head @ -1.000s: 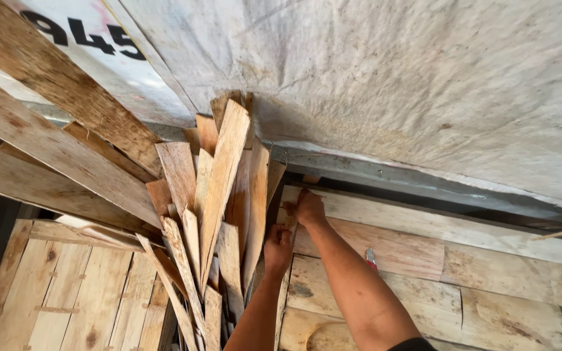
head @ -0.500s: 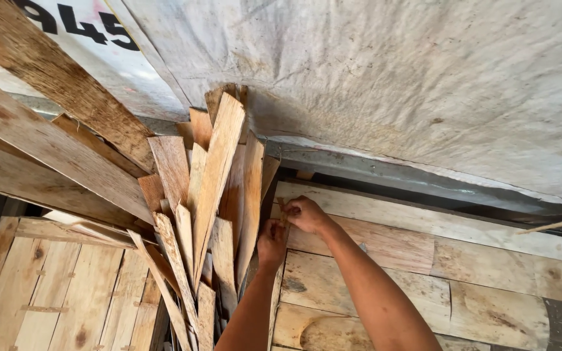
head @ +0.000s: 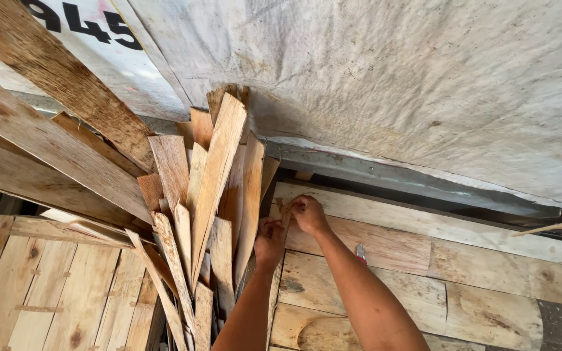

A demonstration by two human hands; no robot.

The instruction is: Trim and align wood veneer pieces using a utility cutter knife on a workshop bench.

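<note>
Since the earlier frame the right hand (head: 308, 213) has lifted slightly along the thin wood strip (head: 282, 218); its fingers pinch the strip's top end. The left hand (head: 269, 239) curls closed around the strip lower down, steadying it upright beside the leaning bundle of slats (head: 213, 201). Flat boards (head: 385, 247) lie to the right, leaving open room there; the tarp (head: 391, 84) hangs close above.

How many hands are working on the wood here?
2. The left hand grips a thin wood strip beside the upright bundle of slats; the right hand pinches the strip's top end, just above. No other hands show.
</note>
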